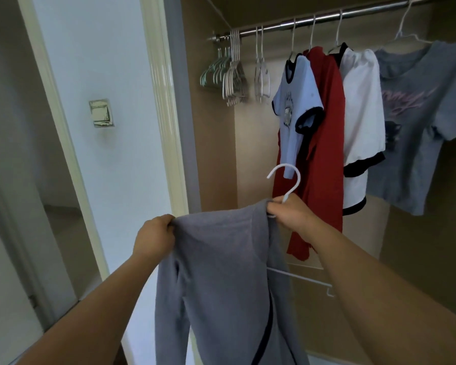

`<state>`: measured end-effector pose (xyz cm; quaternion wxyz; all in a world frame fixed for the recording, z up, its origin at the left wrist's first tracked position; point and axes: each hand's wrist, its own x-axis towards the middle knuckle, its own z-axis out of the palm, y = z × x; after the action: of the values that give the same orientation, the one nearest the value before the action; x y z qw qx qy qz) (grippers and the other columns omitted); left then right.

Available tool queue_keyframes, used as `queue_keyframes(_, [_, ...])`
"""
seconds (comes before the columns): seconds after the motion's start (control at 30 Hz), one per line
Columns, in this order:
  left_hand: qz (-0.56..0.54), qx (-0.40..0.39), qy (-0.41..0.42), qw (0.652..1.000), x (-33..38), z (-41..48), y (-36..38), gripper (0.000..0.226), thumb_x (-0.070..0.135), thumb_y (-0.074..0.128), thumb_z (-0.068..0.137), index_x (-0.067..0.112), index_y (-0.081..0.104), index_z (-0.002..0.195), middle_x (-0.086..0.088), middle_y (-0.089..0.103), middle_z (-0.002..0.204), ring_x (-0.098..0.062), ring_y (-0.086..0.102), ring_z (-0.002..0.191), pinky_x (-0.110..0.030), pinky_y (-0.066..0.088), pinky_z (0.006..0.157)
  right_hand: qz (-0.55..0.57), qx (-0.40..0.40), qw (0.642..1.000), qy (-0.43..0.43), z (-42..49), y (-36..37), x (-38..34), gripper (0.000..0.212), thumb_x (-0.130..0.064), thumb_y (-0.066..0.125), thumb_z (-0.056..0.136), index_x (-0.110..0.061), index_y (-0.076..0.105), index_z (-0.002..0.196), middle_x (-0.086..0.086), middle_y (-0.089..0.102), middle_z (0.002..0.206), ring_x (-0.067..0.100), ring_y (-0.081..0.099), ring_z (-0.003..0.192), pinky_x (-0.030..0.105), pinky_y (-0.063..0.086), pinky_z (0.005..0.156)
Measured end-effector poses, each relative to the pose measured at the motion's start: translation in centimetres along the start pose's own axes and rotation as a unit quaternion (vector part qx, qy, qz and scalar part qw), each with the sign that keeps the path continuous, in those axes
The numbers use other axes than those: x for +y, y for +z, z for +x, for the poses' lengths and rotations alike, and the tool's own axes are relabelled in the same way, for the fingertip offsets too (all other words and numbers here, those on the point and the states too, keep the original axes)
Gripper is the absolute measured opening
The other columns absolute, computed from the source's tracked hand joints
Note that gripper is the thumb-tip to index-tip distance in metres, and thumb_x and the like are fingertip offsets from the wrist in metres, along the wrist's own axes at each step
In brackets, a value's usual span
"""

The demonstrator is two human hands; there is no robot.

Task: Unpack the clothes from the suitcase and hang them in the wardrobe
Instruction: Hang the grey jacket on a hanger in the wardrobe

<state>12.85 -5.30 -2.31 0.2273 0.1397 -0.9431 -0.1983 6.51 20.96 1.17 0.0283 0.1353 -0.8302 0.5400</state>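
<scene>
The grey top (221, 272) is in mid-air in front of the wardrobe (253, 154), near the camera and not yet on the rail (327, 18). The right grip (287, 212) is closed round the neck of a white hanger (287, 177) and pinches the top's collar against it, probably so the cloth cannot slide off while it is dressed. The hook stands free above the fist, ready to go over the rail. The left grip (154, 237) is closed on the top's left shoulder and pulls it outward, likely to spread the fabric along the hanger's arm. The hanger's lower bar shows to the right of the cloth, so the right shoulder seems not yet seated.

On the rail, far right, hang a blue tee (295, 101), a red garment (324, 127), a white tee (361, 101) and a grey tee (419, 114). Spare hangers (232, 75) bunch at the far left, leaving a gap where the top could go. The suitcase is out of view.

Both the blue and grey tees carry prints; the grey one has pink script, too blurred to read. No brand is legible.
</scene>
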Motion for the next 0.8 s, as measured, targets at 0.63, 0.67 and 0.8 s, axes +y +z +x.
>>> queue_keyframes(0.63, [-0.012, -0.085, 0.278, 0.957, 6.4, -1.8, -0.2, 0.028, 0.036, 0.044, 0.097, 0.018, 0.065, 0.097, 0.001, 0.068, 0.094, -0.018, 0.060, 0.086, -0.030, 0.045, 0.076, 0.023, 0.013, 0.998, 0.054, -1.1, 0.8, -0.3, 0.024, -0.016, 0.050, 0.076, -0.017, 0.045, 0.053, 0.001, 0.045, 0.051, 0.017, 0.040, 0.051, 0.031, 0.031, 0.055])
queue_keyframes(0.67, [-0.016, -0.088, 0.287, 0.954, 7.1, -2.2, 0.1, 0.028, 0.035, 0.043, 0.097, 0.017, 0.065, 0.094, -0.001, 0.068, 0.093, -0.020, 0.060, 0.086, -0.030, 0.044, 0.074, 0.012, 0.004, 0.999, 0.048, -1.3, 1.3, -0.7, 0.027, -0.015, 0.050, 0.074, -0.020, 0.045, 0.048, -0.003, 0.043, 0.045, 0.016, 0.038, 0.050, 0.031, 0.031, 0.055])
queue_keyframes(0.8, [-0.089, -0.111, 0.282, 0.949, 9.5, -3.2, 0.9, 0.025, 0.033, 0.050, 0.095, 0.020, 0.050, 0.073, 0.007, 0.054, 0.069, -0.015, 0.051, 0.070, -0.028, 0.035, 0.062, 0.004, -0.013, 0.999, 0.034, -1.4, 3.2, -1.5, 0.032, -0.008, 0.050, 0.077, -0.017, 0.051, 0.047, -0.006, 0.046, 0.038, 0.018, 0.044, 0.051, 0.030, 0.033, 0.052])
